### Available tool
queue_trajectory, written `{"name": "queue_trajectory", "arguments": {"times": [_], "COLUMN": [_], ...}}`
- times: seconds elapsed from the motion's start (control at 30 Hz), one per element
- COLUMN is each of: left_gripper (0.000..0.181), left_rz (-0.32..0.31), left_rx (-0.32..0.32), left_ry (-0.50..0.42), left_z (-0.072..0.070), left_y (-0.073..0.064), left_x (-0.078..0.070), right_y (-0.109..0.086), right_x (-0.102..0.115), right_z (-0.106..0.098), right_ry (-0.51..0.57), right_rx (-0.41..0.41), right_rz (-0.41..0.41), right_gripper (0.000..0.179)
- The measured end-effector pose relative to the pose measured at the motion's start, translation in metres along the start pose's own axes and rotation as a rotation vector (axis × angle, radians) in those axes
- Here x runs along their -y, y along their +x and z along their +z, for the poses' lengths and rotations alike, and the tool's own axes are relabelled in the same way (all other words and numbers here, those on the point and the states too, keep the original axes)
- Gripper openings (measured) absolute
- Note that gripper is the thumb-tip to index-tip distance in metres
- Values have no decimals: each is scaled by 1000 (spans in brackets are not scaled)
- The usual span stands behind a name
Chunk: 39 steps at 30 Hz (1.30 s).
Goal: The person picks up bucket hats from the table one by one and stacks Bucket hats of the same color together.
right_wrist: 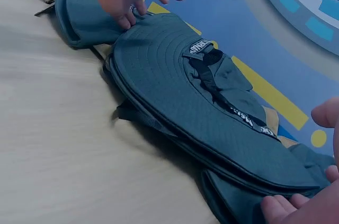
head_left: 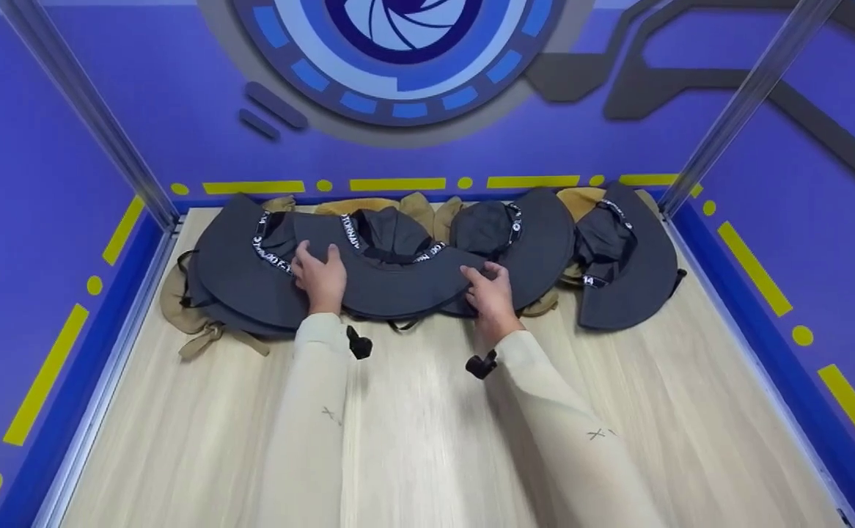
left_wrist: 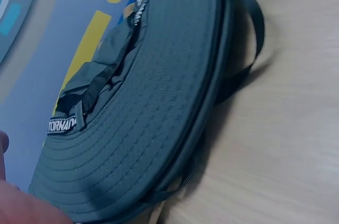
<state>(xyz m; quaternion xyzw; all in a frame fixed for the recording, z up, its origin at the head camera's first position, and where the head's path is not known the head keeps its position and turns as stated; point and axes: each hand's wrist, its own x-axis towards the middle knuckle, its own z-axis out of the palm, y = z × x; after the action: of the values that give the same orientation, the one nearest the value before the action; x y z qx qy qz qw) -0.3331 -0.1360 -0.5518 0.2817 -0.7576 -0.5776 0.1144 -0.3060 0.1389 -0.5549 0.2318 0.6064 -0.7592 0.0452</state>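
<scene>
A dark grey wide-brimmed hat lies in the middle of the row, its curved brim towards me and a lettered band along the inner edge. My left hand is at the left end of this brim, thumb and fingers apart. At the right end, my right hand has its fingertips by the brim edge, with the thumb raised away in the right wrist view. Whether the fingertips touch the cloth is hard to tell. The left wrist view shows the stitched brim stacked over another brim, with a black strap hanging out.
More dark grey hats lie left, right of centre and far right. Tan cloth with a tied cord shows under the left ones. Blue panels border the wooden table behind and at both sides.
</scene>
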Motion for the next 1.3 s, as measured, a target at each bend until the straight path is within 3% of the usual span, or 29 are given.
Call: {"name": "queue_trajectory", "arguments": {"times": [0.23,0.4,0.57,0.7,0.87,1.13,1.3], "left_gripper": [60,59,59,59,58,56,51], "left_rz": [-63,-67,-51,-36,-19,43,86], "left_rx": [-57,-66,-85,-93,-77,-52,1], "left_ry": [-62,-84,-102,-113,-137,-231,-322], "left_z": [-8,-10,-11,-11,-12,-17,-21], "left_y": [5,5,6,5,3,4,-3], "left_x": [2,5,8,9,10,17,23], "right_y": [5,12,16,14,11,9,-4], "right_x": [6,8,7,6,2,6,22], "right_z": [3,4,14,28,36,19,2], "right_ry": [117,199,216,138,148,342,371], "right_rx": [-33,23,118,163,186,253,305], "right_rz": [14,39,75,80,26,-65,-109], "right_gripper": [84,89,75,60,48,41,33]}}
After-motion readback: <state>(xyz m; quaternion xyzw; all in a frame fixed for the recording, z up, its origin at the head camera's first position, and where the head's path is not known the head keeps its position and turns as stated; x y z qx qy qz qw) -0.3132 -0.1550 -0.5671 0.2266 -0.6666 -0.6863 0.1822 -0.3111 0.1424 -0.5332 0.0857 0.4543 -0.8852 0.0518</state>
